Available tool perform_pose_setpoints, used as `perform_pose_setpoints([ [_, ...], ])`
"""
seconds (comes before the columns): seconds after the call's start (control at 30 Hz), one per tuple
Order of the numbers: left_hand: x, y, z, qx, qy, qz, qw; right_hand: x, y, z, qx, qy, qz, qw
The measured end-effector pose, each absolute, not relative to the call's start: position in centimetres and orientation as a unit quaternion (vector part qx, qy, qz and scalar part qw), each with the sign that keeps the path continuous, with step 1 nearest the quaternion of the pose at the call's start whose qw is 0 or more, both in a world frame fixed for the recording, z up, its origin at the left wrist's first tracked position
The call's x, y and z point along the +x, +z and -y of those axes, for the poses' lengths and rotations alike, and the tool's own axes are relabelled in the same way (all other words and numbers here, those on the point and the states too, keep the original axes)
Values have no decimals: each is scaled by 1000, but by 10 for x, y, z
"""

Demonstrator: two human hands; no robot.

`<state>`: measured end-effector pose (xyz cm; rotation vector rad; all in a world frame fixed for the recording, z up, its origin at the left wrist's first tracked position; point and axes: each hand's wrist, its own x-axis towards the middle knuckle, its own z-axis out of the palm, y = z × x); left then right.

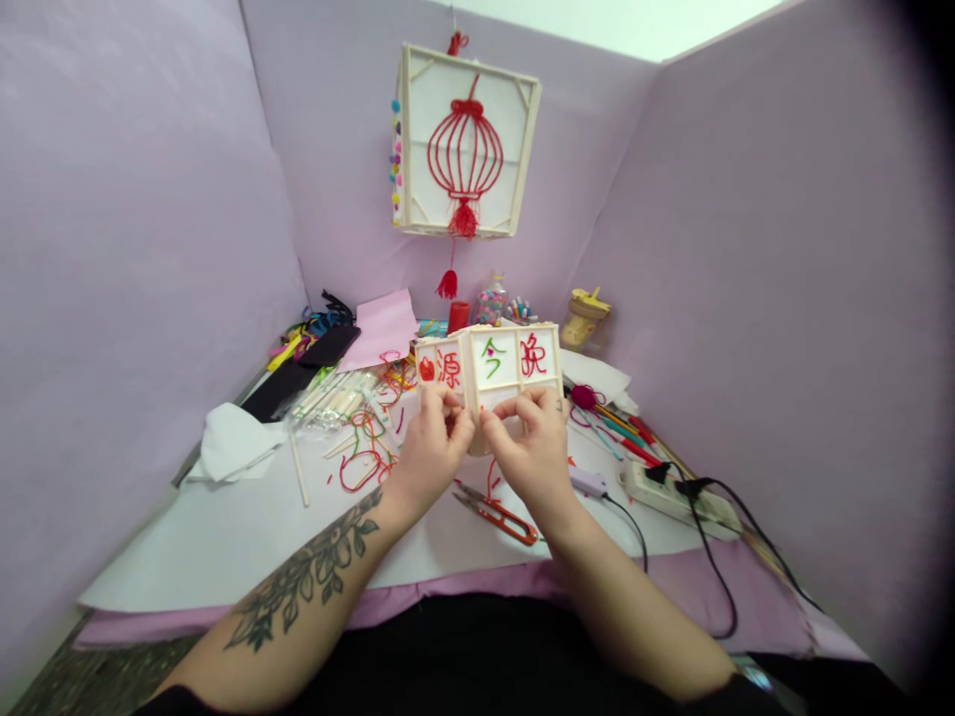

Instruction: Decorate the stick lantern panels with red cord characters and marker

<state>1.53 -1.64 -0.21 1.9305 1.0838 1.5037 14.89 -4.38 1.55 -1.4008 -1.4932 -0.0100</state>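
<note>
A small box-shaped lantern (513, 378) with pale stick edges and white panels stands upright between my hands. Its panels bear red and green characters, and a red shape marks the left one. My left hand (439, 436) is closed at the lower left corner, thumb and fingers pinched together; what they hold is hidden. At the front panel, my right hand (531, 438) pinches at a small red piece (482, 409) between thumb and forefinger. Both hands cover the lantern's lower part. Red-handled thread snips (501, 517) lie on the table below my right hand.
A larger lantern (470, 149) hangs above, with a red tassel (447, 284). Red and green yarn (365, 462) and bagged sticks (335, 398) lie left. A glue gun (589, 483), power strip (682, 497) and black cords (708, 557) are right. Fabric walls enclose the table.
</note>
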Motion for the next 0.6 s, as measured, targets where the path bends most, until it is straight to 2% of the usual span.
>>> perform_pose_setpoints([
  [0.33, 16, -1, 16, 698, 547, -383, 258, 156, 17, 48, -543, 66, 618, 565],
  [0.6, 16, -2, 16, 696, 548, -385, 260, 154, 15, 45, -544, 63, 637, 543],
])
